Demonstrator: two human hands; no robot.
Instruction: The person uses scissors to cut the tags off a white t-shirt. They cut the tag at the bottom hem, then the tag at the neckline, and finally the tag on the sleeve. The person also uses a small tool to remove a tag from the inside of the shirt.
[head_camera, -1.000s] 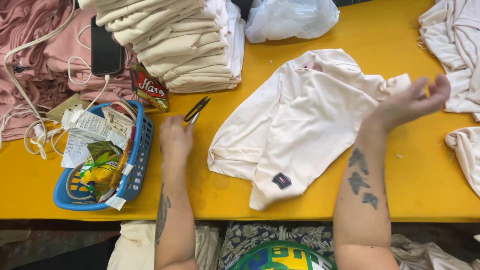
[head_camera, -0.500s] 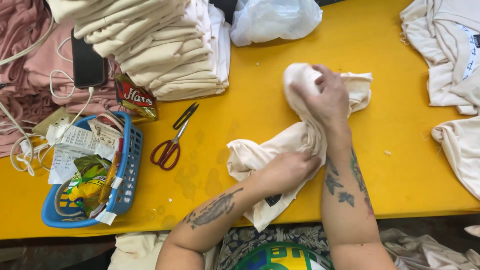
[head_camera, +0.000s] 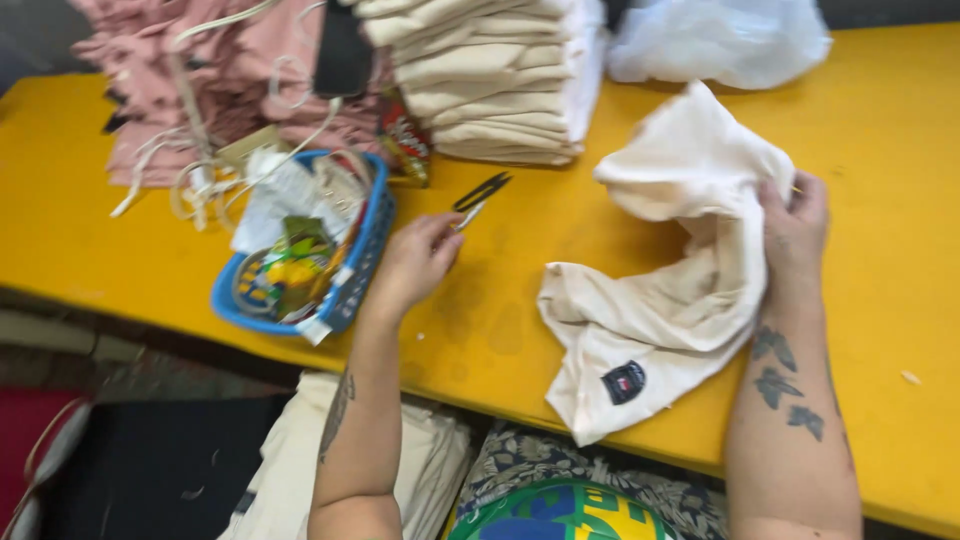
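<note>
A cream garment (head_camera: 690, 260) with a small dark patch near its hem lies bunched on the yellow table (head_camera: 900, 150). My right hand (head_camera: 792, 228) grips its bunched upper part at the right side. My left hand (head_camera: 420, 258) is closed on a pair of scissors (head_camera: 478, 196), whose dark blades stick out past my fingers toward the folded stack.
A blue basket (head_camera: 355, 275) of papers and wrappers sits left of my left hand. Behind stand a stack of folded cream garments (head_camera: 500, 85), a pink pile (head_camera: 200, 70) with cords and a dark phone (head_camera: 343, 45), a snack bag (head_camera: 405, 145) and a clear plastic bag (head_camera: 720, 40).
My left hand left the garment and went left to take up the scissors that lay on the table. My right hand still holds the bunched garment, and the view has shifted left.
</note>
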